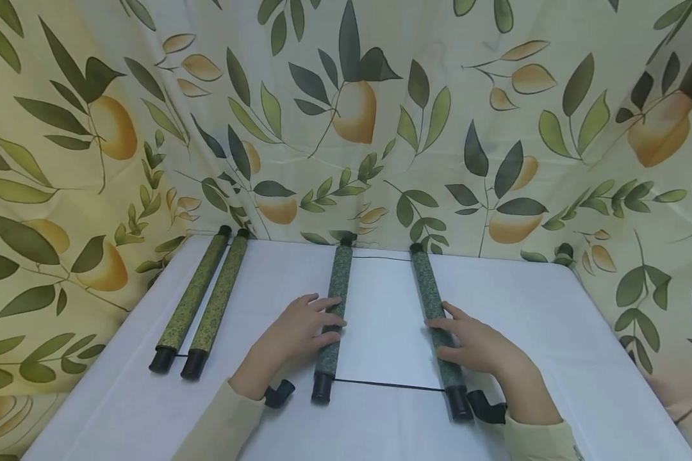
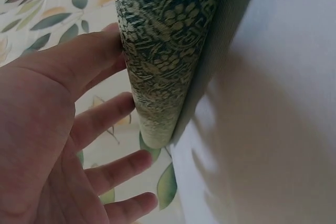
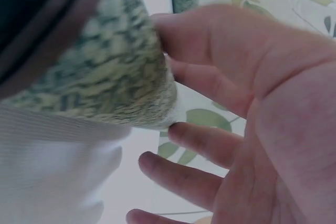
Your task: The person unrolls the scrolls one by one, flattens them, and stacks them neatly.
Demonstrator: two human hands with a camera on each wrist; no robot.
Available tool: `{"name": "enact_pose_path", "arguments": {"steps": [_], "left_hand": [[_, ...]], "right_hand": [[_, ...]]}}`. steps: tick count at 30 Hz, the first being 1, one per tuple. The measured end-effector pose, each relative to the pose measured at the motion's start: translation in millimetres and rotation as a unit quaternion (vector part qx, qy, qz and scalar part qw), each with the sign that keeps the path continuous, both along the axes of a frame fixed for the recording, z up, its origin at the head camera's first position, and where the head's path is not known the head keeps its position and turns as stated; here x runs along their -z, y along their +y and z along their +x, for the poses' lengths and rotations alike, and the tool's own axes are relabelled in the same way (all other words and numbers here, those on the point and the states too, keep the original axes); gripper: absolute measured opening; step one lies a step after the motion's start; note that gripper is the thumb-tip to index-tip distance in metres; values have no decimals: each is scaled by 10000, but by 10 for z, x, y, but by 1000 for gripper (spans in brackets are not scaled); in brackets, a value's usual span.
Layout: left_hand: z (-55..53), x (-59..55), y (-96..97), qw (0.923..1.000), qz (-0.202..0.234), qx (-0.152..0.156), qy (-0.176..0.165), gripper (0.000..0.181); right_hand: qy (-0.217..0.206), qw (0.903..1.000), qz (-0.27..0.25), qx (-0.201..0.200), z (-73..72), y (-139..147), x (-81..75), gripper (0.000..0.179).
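Observation:
Two blue-green patterned rolls with black end caps lie lengthwise on the table, a white stretch between them. Thin black lines [image 1: 389, 385] join the rolls near both ends. At the left roll [image 1: 339, 282] is my left hand [image 1: 296, 330], thumb and fingertips resting over it from its outer side. My right hand [image 1: 481, 342] meets the right roll [image 1: 429, 288] likewise, fingertips on its outer side. Both wrist views show the fingers spread and loosely extended, with floral brocade on the left roll [image 2: 165, 56] and a similar cover on the right roll [image 3: 105, 72].
Farther left lie two yellow-green patterned rolls [image 1: 198, 288] with black ends, side by side. A white cloth [image 1: 553, 333] covers the table. Behind it hangs a curtain [image 1: 415, 128] printed with leaves and fruit. Black pieces [image 1: 487, 408] sit at both wrists.

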State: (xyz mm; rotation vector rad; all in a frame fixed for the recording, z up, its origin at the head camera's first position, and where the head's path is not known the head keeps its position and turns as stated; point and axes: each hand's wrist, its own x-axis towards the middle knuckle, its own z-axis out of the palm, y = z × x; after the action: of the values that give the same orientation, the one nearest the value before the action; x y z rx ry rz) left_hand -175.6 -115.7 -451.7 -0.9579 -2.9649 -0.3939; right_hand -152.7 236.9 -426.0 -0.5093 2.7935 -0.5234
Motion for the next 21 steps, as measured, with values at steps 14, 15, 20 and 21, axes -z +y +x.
{"name": "enact_pose_path", "arguments": {"steps": [14,15,20,21], "left_hand": [[-60,-66,-69,9991,435,25,-15,25],[-53,-54,-72,9990,436,7,-65,27],[-1,-20,-89,9984,512,-108,-196,34],[3,-20,-91,9985,499,-112,-178,35]], "right_hand": [[-89,9998,-74,129,-43,50,29,51],[-109,9998,-77,164,-41,53,42,52],[-66,9997,-94,229,-39,65,86,52],[-47,9997,-119,225,-41,66,87,52]]}}
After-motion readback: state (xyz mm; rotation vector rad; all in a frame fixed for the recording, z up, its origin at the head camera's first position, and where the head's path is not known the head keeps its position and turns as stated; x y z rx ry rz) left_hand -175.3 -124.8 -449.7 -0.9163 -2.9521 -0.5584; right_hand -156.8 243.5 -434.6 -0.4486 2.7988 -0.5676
